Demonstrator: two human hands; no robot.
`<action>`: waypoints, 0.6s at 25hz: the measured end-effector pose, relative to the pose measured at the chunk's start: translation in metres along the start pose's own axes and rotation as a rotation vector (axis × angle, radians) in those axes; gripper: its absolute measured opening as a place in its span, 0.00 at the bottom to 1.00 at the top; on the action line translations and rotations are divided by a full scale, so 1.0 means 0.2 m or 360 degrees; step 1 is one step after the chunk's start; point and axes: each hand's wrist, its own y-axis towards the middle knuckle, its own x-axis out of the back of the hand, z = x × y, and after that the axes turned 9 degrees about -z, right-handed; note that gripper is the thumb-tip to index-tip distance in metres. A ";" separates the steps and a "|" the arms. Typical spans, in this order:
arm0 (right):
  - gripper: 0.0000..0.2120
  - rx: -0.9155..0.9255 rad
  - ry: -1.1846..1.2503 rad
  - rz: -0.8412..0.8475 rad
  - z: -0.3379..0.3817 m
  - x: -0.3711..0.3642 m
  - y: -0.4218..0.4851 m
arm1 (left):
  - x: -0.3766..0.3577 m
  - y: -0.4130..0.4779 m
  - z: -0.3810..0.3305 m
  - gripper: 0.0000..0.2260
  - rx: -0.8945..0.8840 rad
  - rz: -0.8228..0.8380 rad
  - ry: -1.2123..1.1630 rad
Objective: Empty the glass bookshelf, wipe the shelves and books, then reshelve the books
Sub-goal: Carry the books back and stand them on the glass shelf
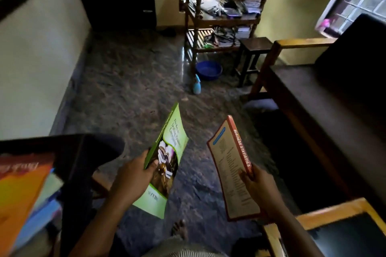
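While gripped, glossy green book, red book

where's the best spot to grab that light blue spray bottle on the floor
Probably its narrow top, from above on the near side: the light blue spray bottle stands upright, with the blue round basin and a wooden shelf leg close behind.

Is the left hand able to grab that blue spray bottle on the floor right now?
Probably not yet. The left hand grips the green book, and the blue spray bottle stands far ahead on the floor beside the blue basin. Nothing blocks the way, but stepping closer seems needed.
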 end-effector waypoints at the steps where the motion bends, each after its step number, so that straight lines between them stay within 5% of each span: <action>1: 0.13 0.0013 -0.0003 0.0036 0.08 -0.01 0.12 | 0.03 0.13 -0.03 0.17 -0.0009 -0.0056 0.0044; 10: 0.10 0.0518 -0.0013 0.0336 0.95 -0.27 1.13 | 0.32 1.09 -0.04 0.17 0.0193 -0.0628 -0.0205; 15: 0.15 0.1084 0.0020 0.0505 1.69 -0.47 1.73 | 0.58 1.62 -0.04 0.19 0.0335 -0.1149 -0.0179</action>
